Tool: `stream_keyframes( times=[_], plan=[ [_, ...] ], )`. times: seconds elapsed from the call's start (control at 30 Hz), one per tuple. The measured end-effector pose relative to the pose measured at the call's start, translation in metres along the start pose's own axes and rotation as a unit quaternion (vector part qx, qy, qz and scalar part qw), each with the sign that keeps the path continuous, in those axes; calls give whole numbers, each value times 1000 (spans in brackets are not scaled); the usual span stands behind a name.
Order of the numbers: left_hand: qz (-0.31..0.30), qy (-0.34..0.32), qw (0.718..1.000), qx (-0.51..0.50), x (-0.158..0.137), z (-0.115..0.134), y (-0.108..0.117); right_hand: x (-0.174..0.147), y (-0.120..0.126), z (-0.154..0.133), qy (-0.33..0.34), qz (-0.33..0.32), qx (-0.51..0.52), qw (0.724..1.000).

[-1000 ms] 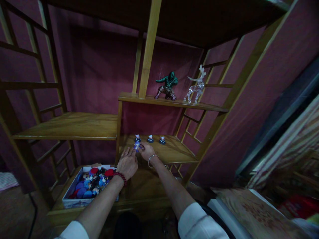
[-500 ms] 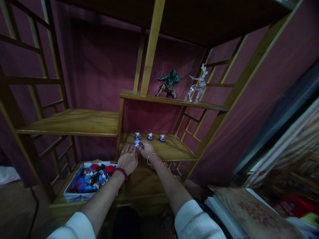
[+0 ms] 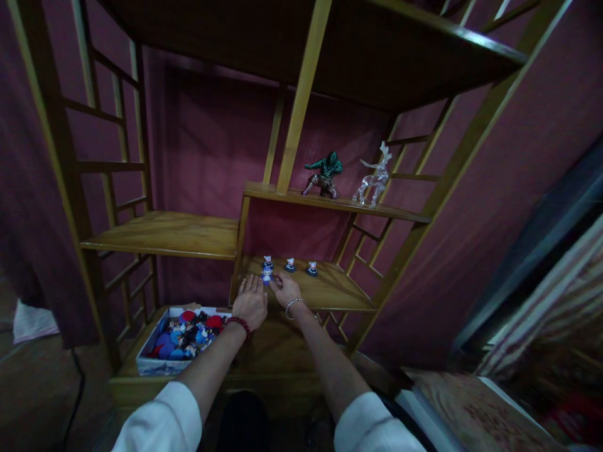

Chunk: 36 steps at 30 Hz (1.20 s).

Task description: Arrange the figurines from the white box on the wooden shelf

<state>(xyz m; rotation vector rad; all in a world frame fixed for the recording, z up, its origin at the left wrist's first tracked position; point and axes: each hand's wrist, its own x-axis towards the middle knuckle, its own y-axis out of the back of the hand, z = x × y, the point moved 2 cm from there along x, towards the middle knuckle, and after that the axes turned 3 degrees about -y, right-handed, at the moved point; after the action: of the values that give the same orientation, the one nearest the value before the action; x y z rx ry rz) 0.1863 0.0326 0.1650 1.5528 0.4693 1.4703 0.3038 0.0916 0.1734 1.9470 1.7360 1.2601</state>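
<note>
Head view: the purple figure (image 3: 267, 276) is upright over the left part of the shelf (image 3: 334, 290), just before the leftmost of three pale figures (image 3: 291, 264). Left hand (image 3: 250, 305) has its fingers extended, near the purple figure's left side. Right hand (image 3: 286, 291) has fingertips at its right side; whether they pinch it cannot be told. Risks, as judged: a sideways nudge could topple it; pushing back could strike the pale figure behind.

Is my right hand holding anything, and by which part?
Your right hand is at the purple figurine, lower right side; a grip can't be confirmed.
</note>
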Motion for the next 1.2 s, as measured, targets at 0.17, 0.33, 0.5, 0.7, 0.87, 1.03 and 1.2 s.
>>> stream_keyframes(
  times=[0.17, 0.33, 0.5, 0.7, 0.87, 1.03, 1.2],
  plan=[
    [32, -51, 998, -12, -11, 2, 4, -12, 4, -4, -11, 25, -19, 999],
    [30, -53, 997, -39, -25, 5, 9, -24, 5, -8, -41, 49, 6, 998],
    [46, -59, 996, -56, -45, 7, 10, -41, 3, -15, -29, 87, 61, 994],
    [54, -71, 993, -74, -66, 8, 13, -66, -3, -29, -3, 121, 70, 990],
    [41, -72, 992, -97, -80, 8, 18, -89, -12, -44, 11, 119, 71, 990],
    [16, -67, 991, -116, -94, 4, 25, -113, -24, -59, 44, 135, 59, 988],
    [6, -54, 993, -109, -111, -8, 25, -127, -44, -67, 53, 121, 71, 989]
  ],
)
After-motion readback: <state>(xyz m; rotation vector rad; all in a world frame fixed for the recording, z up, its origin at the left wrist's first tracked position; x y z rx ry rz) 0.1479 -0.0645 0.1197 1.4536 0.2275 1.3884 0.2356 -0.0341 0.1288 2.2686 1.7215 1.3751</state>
